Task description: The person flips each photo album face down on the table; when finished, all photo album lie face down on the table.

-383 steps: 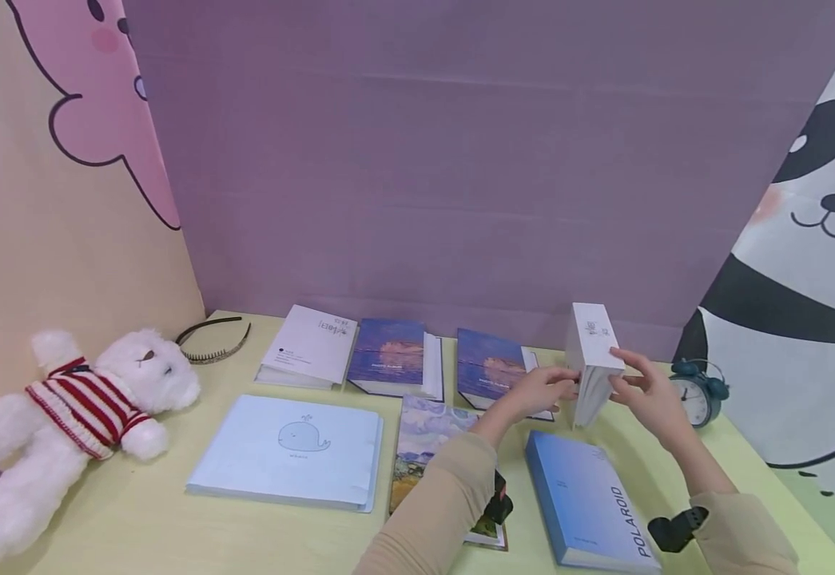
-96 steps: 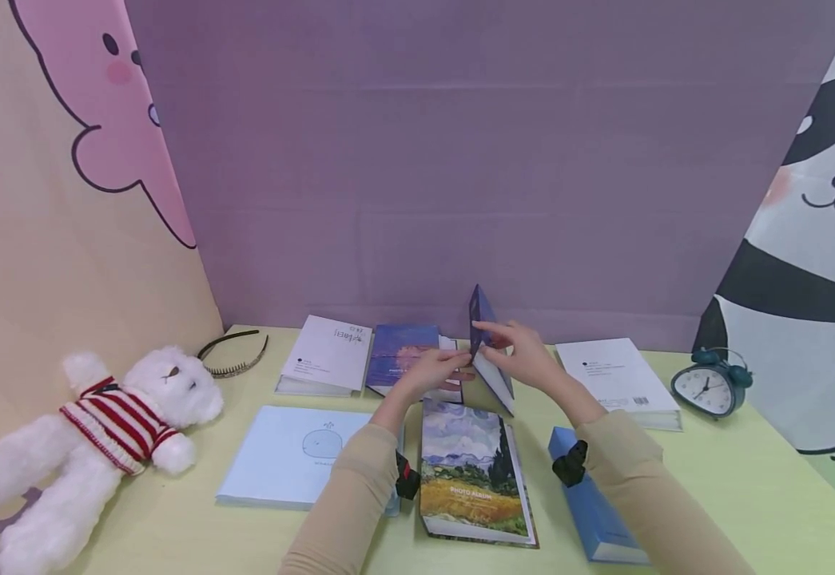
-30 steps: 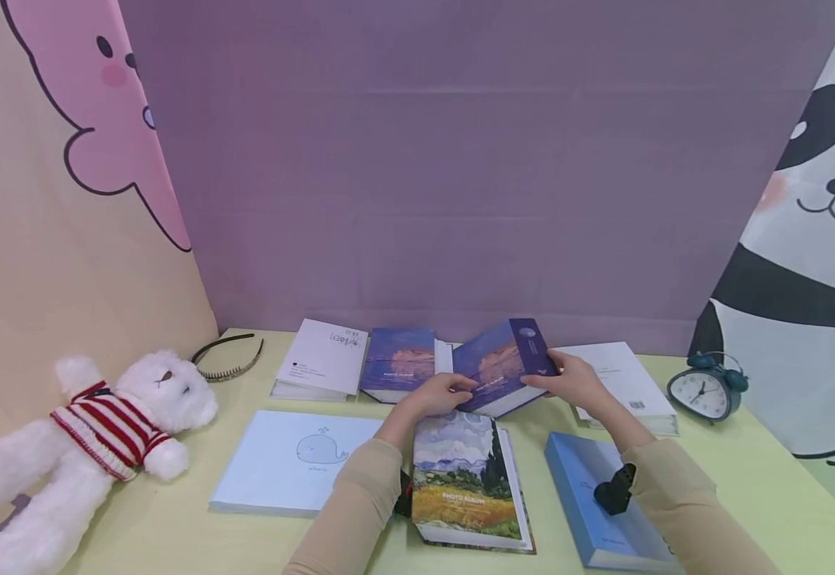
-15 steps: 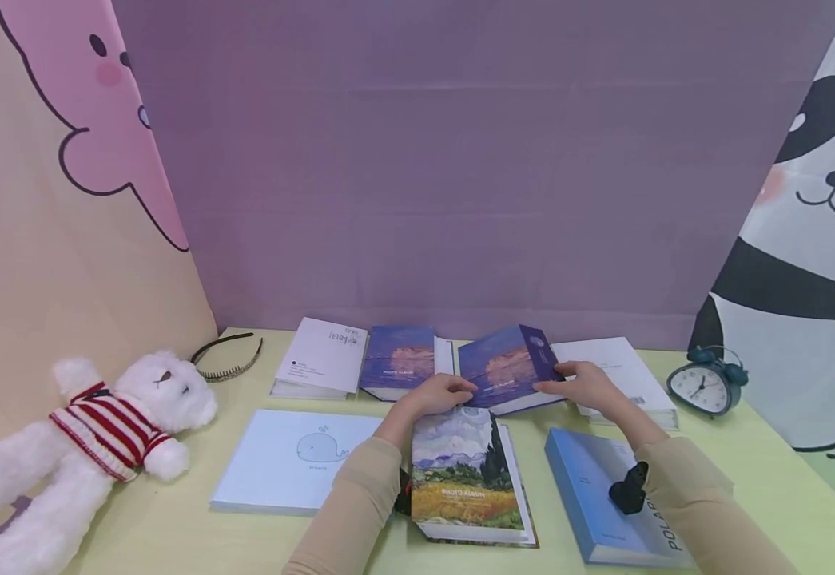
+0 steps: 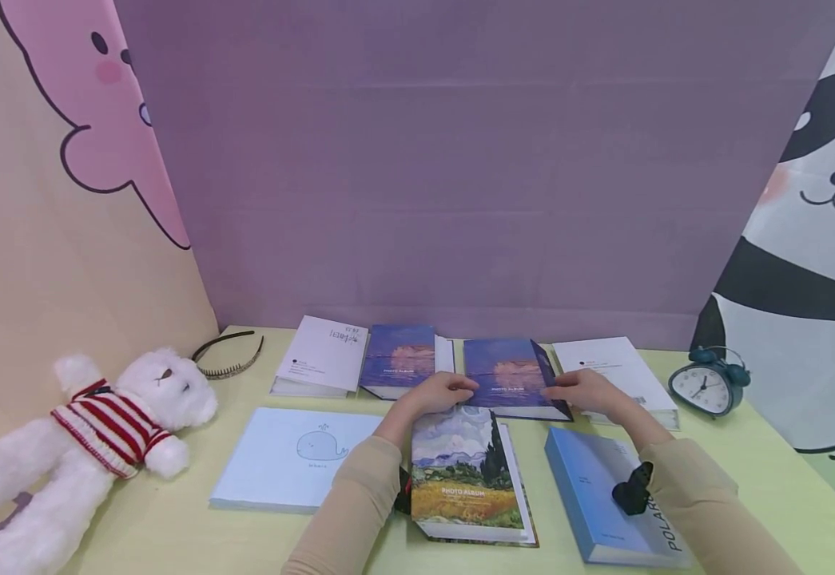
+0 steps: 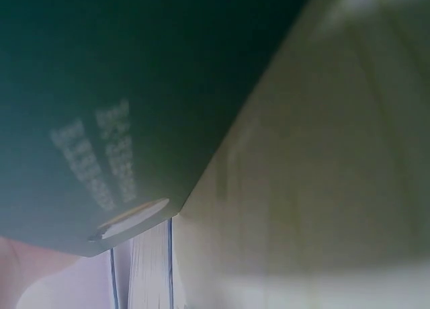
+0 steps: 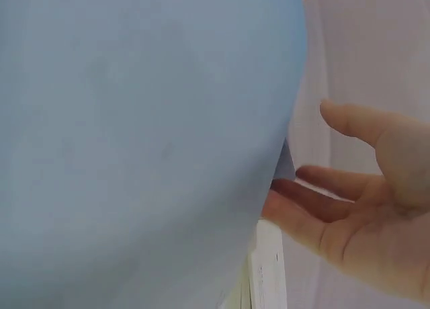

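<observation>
At the far side of the pale-yellow table [image 5: 137,527] | rectangular purple-blue hardcover photo album [image 5: 509,369] lies between both hands | left hand [image 5: 431,395] at its near-left corner; whether it pinches, I cannot tell | right hand [image 5: 590,393] at its right edge, fingers loosely extended

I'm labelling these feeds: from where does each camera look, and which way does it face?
Head: on the head, facing forward and down at the album between left hand and right hand.
Left wrist: on that wrist, facing a dark green surface up close; blurred skin at lower left.
Right wrist: on that wrist, facing a pale blue surface; the right hand enters from the right.
Shared: head and right wrist both show the right hand.
</observation>
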Tool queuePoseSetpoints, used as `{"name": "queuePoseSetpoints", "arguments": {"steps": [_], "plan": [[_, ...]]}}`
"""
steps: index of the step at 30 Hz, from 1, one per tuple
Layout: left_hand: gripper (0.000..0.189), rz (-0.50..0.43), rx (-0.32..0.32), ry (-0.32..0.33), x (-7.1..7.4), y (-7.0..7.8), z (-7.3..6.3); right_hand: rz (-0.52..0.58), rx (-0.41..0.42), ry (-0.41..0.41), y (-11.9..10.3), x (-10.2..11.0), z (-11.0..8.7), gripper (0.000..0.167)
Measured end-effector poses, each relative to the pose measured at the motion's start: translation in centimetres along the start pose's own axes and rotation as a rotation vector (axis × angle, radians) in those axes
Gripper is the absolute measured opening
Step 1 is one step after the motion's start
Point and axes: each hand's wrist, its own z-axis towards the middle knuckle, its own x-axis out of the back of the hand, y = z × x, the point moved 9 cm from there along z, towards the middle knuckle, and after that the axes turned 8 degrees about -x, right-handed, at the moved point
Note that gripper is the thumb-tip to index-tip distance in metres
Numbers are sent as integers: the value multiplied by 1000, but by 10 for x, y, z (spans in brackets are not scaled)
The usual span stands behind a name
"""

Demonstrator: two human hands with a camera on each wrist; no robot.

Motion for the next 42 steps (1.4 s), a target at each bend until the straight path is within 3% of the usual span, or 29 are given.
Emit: {"name": "queuePoseSetpoints", "arguments": {"steps": [8,20,28,35,42], "plan": [[33,19,3,-31,-2,1,-1,-21,1,-83,4,-12,3,68],[35,5,48,-48,-5,-3,-3,-76,-1,-111,-1,-21,7,73],[35,-8,27,-25,-3,0,-1,-120,2,-126,-5,-20,3,78],[34,-7,-17,32,3,1,1,-118,58,-67,-18,-11,-1,63],[36,-25,-72,52,10,10,0,-66,165,105,-43,10,-6,50]]}}
